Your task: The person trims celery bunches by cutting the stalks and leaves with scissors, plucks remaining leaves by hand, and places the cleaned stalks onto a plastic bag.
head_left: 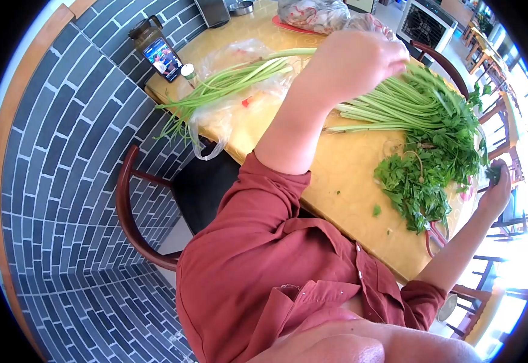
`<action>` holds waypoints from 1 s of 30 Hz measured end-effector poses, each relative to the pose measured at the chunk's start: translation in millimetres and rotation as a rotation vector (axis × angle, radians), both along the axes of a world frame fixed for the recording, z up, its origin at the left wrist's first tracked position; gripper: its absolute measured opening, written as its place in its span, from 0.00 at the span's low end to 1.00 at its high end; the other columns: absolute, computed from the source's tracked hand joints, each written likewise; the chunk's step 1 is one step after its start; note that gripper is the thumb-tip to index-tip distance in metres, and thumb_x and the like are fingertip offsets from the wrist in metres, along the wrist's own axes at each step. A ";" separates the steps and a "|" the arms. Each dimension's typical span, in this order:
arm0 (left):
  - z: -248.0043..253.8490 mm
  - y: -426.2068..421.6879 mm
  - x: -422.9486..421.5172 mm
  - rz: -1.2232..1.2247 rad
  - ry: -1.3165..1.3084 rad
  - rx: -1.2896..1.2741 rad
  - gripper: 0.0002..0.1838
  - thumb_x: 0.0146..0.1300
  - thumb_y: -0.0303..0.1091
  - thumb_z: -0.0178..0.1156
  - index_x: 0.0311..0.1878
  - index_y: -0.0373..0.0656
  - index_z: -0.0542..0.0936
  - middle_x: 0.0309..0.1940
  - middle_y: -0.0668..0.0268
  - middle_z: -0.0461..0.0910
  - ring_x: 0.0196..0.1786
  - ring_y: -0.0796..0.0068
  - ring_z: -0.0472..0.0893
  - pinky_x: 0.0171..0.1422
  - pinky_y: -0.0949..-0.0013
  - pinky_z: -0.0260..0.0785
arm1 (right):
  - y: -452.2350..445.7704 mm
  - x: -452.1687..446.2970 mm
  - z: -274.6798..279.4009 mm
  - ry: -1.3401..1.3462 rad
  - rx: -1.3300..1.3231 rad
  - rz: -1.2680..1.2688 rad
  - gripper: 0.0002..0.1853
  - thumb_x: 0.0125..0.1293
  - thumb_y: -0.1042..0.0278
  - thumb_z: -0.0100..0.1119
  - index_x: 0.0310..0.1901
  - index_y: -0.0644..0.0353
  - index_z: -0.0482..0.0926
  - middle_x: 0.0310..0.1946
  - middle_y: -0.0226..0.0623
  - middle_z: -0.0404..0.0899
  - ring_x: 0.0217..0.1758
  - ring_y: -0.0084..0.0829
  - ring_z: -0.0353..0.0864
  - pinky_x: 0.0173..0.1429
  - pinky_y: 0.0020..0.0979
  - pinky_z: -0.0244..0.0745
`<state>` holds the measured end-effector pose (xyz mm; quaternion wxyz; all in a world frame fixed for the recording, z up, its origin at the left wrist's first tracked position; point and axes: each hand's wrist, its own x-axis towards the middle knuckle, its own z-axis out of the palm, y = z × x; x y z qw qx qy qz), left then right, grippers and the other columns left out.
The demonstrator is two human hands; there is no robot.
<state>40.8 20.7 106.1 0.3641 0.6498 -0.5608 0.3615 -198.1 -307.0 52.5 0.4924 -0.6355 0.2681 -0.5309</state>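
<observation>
Holding a bit of dark green leaf (494,174) in my right hand (500,189), I hang my left hand (356,63) over the yellow table (336,187), fingers curled; I cannot tell whether they grip anything. Leafy green stalks (397,109) lie to the right, barer stems (234,86) far left, on a clear plastic bag (215,118).

This looks like a restaurant's dining room. Past the yellow-covered counter (348,212), several more wooden tables (488,53) run back along the sunlit right side, more than a home would usually hold. A curved-armed chair (198,193) with a black seat stands by a grey brick-patterned wall (73,157). Leafy celery (448,124) spread over the counter suits an eatery too.
</observation>
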 end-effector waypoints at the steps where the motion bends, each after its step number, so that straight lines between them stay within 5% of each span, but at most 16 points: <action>1: 0.0 -2.2 5.4 -0.009 0.014 -0.065 0.06 0.57 0.35 0.62 0.36 0.45 0.80 0.27 0.65 0.79 0.31 0.65 0.79 0.35 0.66 0.70 | 14.6 -1.4 7.4 0.235 -0.095 0.054 0.13 0.64 0.67 0.51 0.44 0.63 0.80 0.34 0.33 0.79 0.37 0.23 0.74 0.43 0.25 0.68; 5: 8.9 -4.9 1.8 -0.155 0.032 -0.404 0.04 0.60 0.29 0.59 0.37 0.41 0.78 0.29 0.61 0.79 0.32 0.66 0.79 0.35 0.67 0.71 | 51.9 8.9 2.9 0.725 -0.157 0.462 0.18 0.64 0.66 0.56 0.54 0.59 0.77 0.37 0.30 0.80 0.39 0.19 0.74 0.45 0.22 0.68; 8: 9.8 10.8 6.3 -0.395 0.326 -0.323 0.18 0.67 0.28 0.52 0.60 0.38 0.71 0.33 0.64 0.73 0.33 0.77 0.71 0.40 0.77 0.64 | 57.5 16.0 -16.6 0.731 -0.258 0.599 0.19 0.64 0.69 0.56 0.57 0.59 0.75 0.44 0.32 0.80 0.44 0.20 0.75 0.50 0.23 0.68; 12: 11.3 -2.7 -5.6 -0.945 1.041 -0.662 0.14 0.66 0.23 0.50 0.54 0.30 0.72 0.36 0.66 0.73 0.33 0.81 0.69 0.38 0.79 0.62 | 77.2 9.5 -4.7 0.731 -0.317 0.582 0.18 0.64 0.70 0.55 0.56 0.59 0.75 0.51 0.35 0.78 0.50 0.22 0.75 0.55 0.25 0.68; 17: -2.0 -30.7 -15.6 -1.351 1.233 -0.753 0.06 0.68 0.23 0.48 0.44 0.35 0.74 0.35 0.68 0.70 0.36 0.79 0.69 0.44 0.76 0.64 | 128.8 6.1 10.5 0.534 -0.343 0.537 0.18 0.64 0.69 0.56 0.56 0.59 0.75 0.53 0.35 0.77 0.51 0.24 0.76 0.57 0.26 0.68; 19: -4.6 -39.3 -23.2 -1.041 1.053 -0.707 0.06 0.64 0.24 0.51 0.43 0.36 0.74 0.35 0.62 0.75 0.36 0.73 0.74 0.42 0.71 0.68 | 147.4 13.3 11.8 0.475 -0.440 0.539 0.19 0.62 0.67 0.58 0.55 0.60 0.75 0.51 0.36 0.78 0.50 0.28 0.77 0.56 0.28 0.68; 20: -5.5 -42.4 -35.1 -1.265 1.374 -0.827 0.04 0.62 0.23 0.54 0.41 0.37 0.74 0.34 0.61 0.75 0.36 0.72 0.76 0.41 0.70 0.69 | 156.6 17.1 11.7 0.514 -0.485 0.525 0.20 0.62 0.68 0.59 0.55 0.60 0.75 0.50 0.37 0.78 0.51 0.29 0.77 0.56 0.29 0.68; 23: -7.2 -41.7 -54.3 -1.237 1.436 -0.820 0.07 0.62 0.20 0.49 0.43 0.37 0.71 0.38 0.63 0.72 0.39 0.76 0.72 0.45 0.72 0.67 | 172.8 25.4 2.5 0.572 -0.621 0.484 0.19 0.60 0.69 0.60 0.53 0.62 0.75 0.42 0.41 0.80 0.46 0.31 0.79 0.51 0.29 0.71; 26: -10.6 -34.8 -64.9 -1.202 1.417 -0.789 0.07 0.62 0.20 0.50 0.44 0.37 0.70 0.37 0.63 0.72 0.38 0.75 0.72 0.45 0.72 0.67 | 178.1 25.1 -2.4 0.634 -0.411 0.560 0.17 0.60 0.72 0.58 0.51 0.64 0.76 0.38 0.41 0.81 0.39 0.30 0.81 0.45 0.28 0.73; 27: -22.7 -35.3 -57.7 -1.283 1.295 -0.682 0.08 0.62 0.26 0.58 0.44 0.37 0.77 0.43 0.65 0.77 0.42 0.77 0.73 0.48 0.73 0.68 | 177.0 25.1 -7.3 0.556 -0.471 0.549 0.15 0.60 0.73 0.58 0.49 0.65 0.77 0.34 0.41 0.81 0.32 0.30 0.82 0.41 0.27 0.74; 30: -33.3 -16.9 -68.6 -0.934 1.255 -0.235 0.11 0.61 0.27 0.60 0.46 0.37 0.77 0.42 0.64 0.77 0.42 0.79 0.73 0.47 0.75 0.68 | 177.2 19.3 -1.8 0.559 -0.368 0.600 0.14 0.60 0.73 0.58 0.49 0.64 0.77 0.34 0.41 0.81 0.36 0.30 0.82 0.43 0.28 0.74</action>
